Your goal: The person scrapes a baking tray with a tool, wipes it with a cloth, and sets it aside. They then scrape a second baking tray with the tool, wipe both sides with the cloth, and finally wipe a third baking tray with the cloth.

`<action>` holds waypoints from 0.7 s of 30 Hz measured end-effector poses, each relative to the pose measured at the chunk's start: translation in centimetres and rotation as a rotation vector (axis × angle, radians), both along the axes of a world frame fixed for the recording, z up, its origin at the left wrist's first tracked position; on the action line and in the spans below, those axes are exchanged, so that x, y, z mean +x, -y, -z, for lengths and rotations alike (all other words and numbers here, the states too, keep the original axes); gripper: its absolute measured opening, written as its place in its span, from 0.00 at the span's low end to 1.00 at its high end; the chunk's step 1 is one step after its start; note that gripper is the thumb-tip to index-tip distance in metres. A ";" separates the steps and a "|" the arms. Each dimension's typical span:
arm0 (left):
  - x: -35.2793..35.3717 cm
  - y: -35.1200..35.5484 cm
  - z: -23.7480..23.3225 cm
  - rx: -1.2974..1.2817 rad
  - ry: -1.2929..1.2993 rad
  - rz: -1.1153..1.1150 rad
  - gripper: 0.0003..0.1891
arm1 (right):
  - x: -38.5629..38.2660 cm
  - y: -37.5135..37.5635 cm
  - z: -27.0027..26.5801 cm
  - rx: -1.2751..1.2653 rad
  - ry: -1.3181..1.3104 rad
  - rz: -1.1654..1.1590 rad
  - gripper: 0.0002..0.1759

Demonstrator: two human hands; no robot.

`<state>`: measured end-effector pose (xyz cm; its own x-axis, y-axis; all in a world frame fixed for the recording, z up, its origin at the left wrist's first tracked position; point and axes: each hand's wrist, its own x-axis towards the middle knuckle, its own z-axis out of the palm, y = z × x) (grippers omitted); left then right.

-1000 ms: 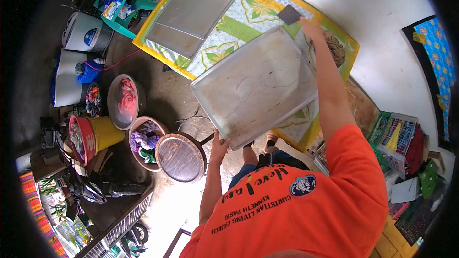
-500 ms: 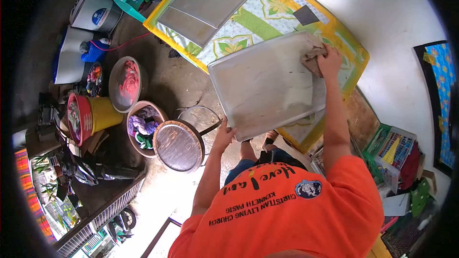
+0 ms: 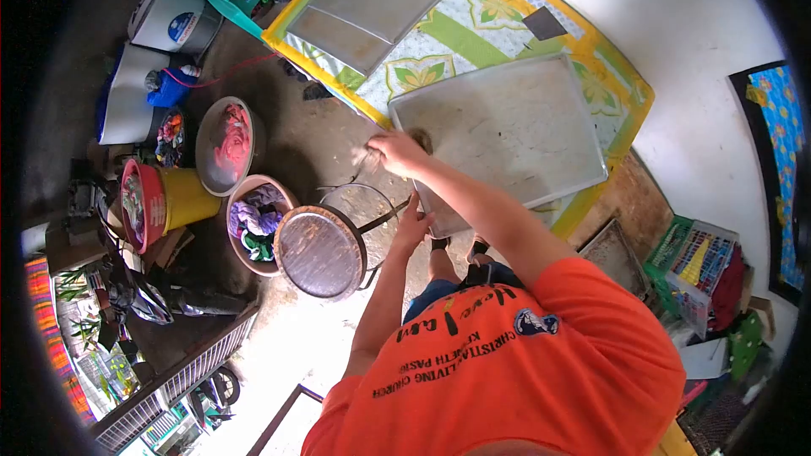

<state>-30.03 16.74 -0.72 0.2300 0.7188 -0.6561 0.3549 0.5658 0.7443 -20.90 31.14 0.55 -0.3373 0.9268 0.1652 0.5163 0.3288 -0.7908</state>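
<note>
A large flat grey metal tray (image 3: 507, 131) lies on the patterned table cover, its near left part over the table edge. My left hand (image 3: 412, 224) grips the tray's rim at its near left corner. My right arm crosses over the tray, and my right hand (image 3: 399, 154) is at its left edge. The fingers are closed on a brownish rag (image 3: 368, 157), blurred by motion and hanging past the rim. Small dark specks dot the tray's surface.
Other metal trays (image 3: 372, 8) lie at the table's far left. A round-topped stool (image 3: 319, 253) stands left of my left arm. Basins with clothes (image 3: 228, 148), a yellow bucket (image 3: 187, 203) and a green chair (image 3: 241, 8) are further left. Crates (image 3: 688, 266) are at right.
My right hand has swept the rag from the tray's right end to its left edge. The tray has shifted slightly right, with my left hand still at its corner.
</note>
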 end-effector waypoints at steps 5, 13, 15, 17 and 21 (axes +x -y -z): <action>0.0 -0.3 -0.3 -0.048 0.236 -0.142 0.37 | 2.1 1.5 -5.1 0.141 -0.042 0.273 0.16; 3.7 -2.8 4.2 0.472 -0.279 -0.302 0.18 | 5.7 2.7 0.7 0.448 0.448 0.161 0.21; 3.9 -2.2 3.9 0.545 -0.354 -0.357 0.18 | 10.2 1.5 0.2 0.281 0.636 0.307 0.20; 4.2 -2.2 2.7 0.571 -0.372 -0.393 0.19 | 16.0 -0.4 0.9 0.259 0.708 0.479 0.19; 4.2 -2.1 2.8 0.563 -0.419 -0.382 0.18 | 27.4 -2.4 1.9 0.194 0.871 0.834 0.22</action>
<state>-25.80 18.81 -3.51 -0.2846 0.9471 -0.1482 0.5254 0.2834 0.8022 6.48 33.49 -1.40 0.2827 0.8969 0.3402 0.9578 -0.2828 -0.0503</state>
